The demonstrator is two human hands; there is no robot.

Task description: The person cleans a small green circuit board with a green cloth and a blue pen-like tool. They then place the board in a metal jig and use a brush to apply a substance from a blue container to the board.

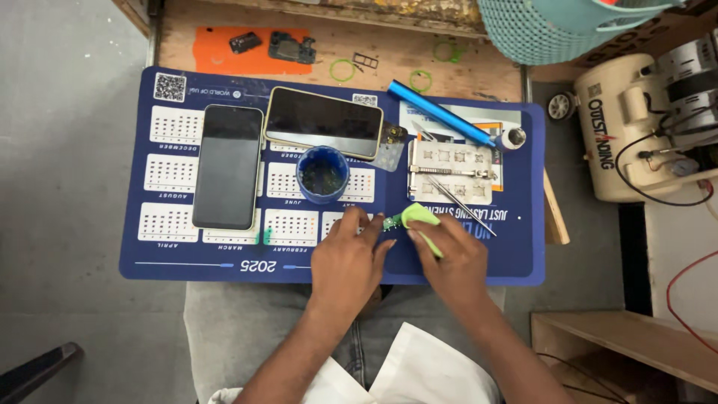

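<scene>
My left hand (350, 258) rests fingers-down on the blue calendar mat (224, 265), its fingertips pinning a small green circuit piece (390, 222). My right hand (453, 258) grips a light green brush-like tool (420, 222) whose head touches that piece. Just above stand a round blue jar (322, 173) and a metal fixture plate (452, 172) with tweezers (458, 200) lying across it.
Two dark phones (228, 166) (323, 122) lie on the mat's left and middle. A blue pen-shaped tool (441, 114) lies at the top right. An orange pad with phone parts (254, 46) sits at the bench's back. A cream compressor (636, 127) and a teal basket (553, 26) stand to the right.
</scene>
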